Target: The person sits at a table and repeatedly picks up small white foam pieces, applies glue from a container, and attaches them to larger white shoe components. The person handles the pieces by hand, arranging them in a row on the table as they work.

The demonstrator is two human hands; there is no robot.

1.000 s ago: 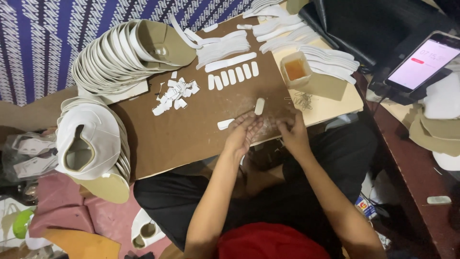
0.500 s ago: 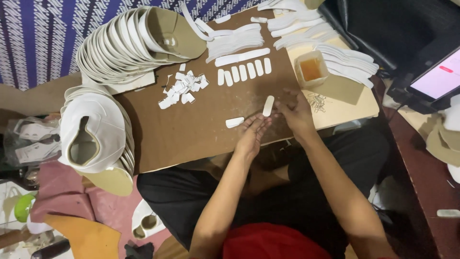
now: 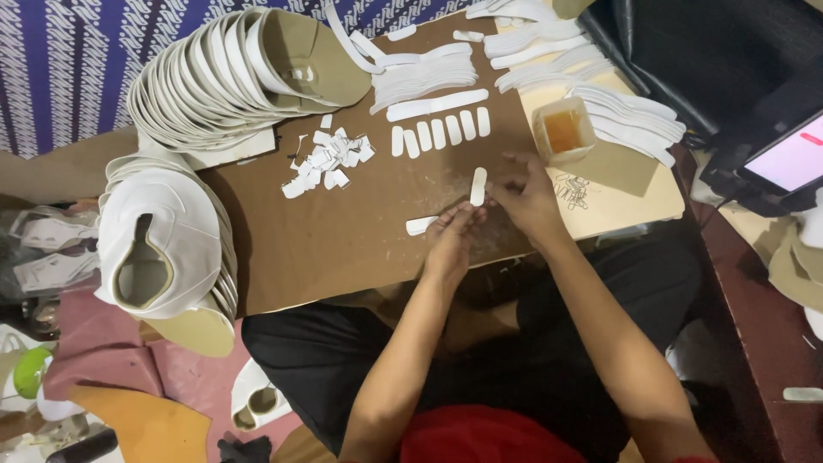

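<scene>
My left hand (image 3: pixel 453 237) rests on the brown cardboard board (image 3: pixel 343 249), its fingertips close to a short white strip (image 3: pixel 421 225) lying flat. My right hand (image 3: pixel 525 195) is beside it, fingers at the lower end of another white strip (image 3: pixel 478 185). The two hands meet near the board's front edge; whether either pinches something small is hidden. A row of several short white strips (image 3: pixel 439 133) lies further back under one long strip (image 3: pixel 435 105). A heap of small white scraps (image 3: pixel 327 159) sits to the left.
A small tub of amber glue (image 3: pixel 563 130) stands right of the strips. Fanned white shoe-upper pieces (image 3: pixel 225 69) lie at back left, another stack (image 3: pixel 163 240) at left. Long white bands (image 3: pixel 600 103) pile at back right. A lit phone (image 3: pixel 784 163) sits at the right.
The view has shifted, so the board sits higher and more to the left. Both hands stay together at the front edge, with the right hand reaching toward the upright strip.
</scene>
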